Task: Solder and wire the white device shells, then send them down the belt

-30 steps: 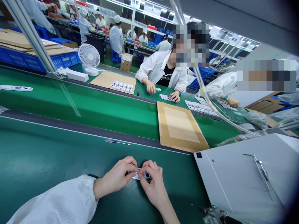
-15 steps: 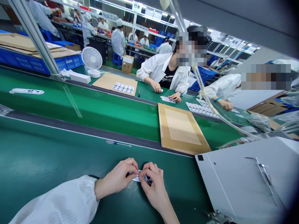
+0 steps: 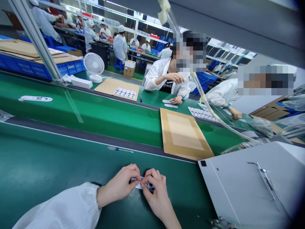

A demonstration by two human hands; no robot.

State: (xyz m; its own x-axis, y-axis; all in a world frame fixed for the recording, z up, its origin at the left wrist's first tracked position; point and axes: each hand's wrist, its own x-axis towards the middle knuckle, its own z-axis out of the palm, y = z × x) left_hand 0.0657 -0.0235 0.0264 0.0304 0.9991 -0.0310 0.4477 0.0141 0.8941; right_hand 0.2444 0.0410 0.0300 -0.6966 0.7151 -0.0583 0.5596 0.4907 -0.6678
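A small white panel with black markings (image 3: 137, 185) lies on the green tabletop (image 3: 71, 165), partly covered by my fingers. My left hand (image 3: 121, 183) pinches at the panel's middle, thumb and forefinger together. Right beside it, my right hand (image 3: 156, 189) is pinched over the panel's other half, its fingertips almost touching those of the left. Whatever sits between the fingertips is too small to make out. Beyond my hands, a thin screwdriver (image 3: 120, 149) lies along the table's far edge.
A green conveyor belt (image 3: 114, 122) runs across ahead, carrying a similar white panel (image 3: 35, 99) at left. A cardboard sheet (image 3: 187, 135) lies across it. A grey-white machine box (image 3: 252, 181) stands at right. Two co-workers sit opposite; a white fan (image 3: 93, 64) stands there.
The panel on the belt has shifted right. The co-worker opposite has raised one hand from the table. My own hands stay pinched at the panel, with hardly any movement.
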